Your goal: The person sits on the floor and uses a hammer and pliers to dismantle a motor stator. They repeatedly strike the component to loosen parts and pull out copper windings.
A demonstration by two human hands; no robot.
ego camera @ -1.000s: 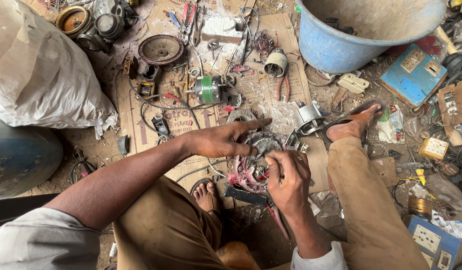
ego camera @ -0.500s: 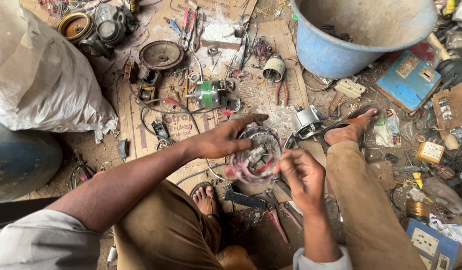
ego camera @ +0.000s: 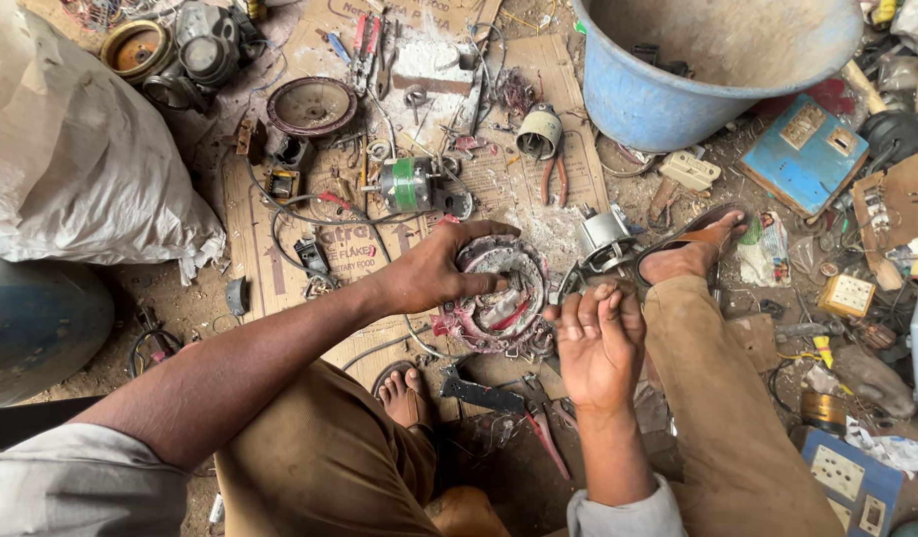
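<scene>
A round motor stator (ego camera: 503, 298) with reddish copper windings rests on flattened cardboard (ego camera: 280, 259) between my legs. My left hand (ego camera: 437, 268) grips its left rim, thumb over the top edge. To the right of the stator, my right hand (ego camera: 598, 343) is lifted palm up with the fingers curled together, and I cannot tell whether anything small lies in it. My right foot in a sandal (ego camera: 692, 249) is stretched out beyond that hand.
A blue tub (ego camera: 677, 94) stands at the top right. A small motor with a green band (ego camera: 404, 186), pliers (ego camera: 553, 179), a metal cylinder (ego camera: 606, 239) and a round cover (ego camera: 312, 104) lie on the cardboard. A white sack (ego camera: 71, 159) fills the left.
My right hand has left the stator, moved right and turned palm up with curled fingers. My left hand keeps its hold on the rim.
</scene>
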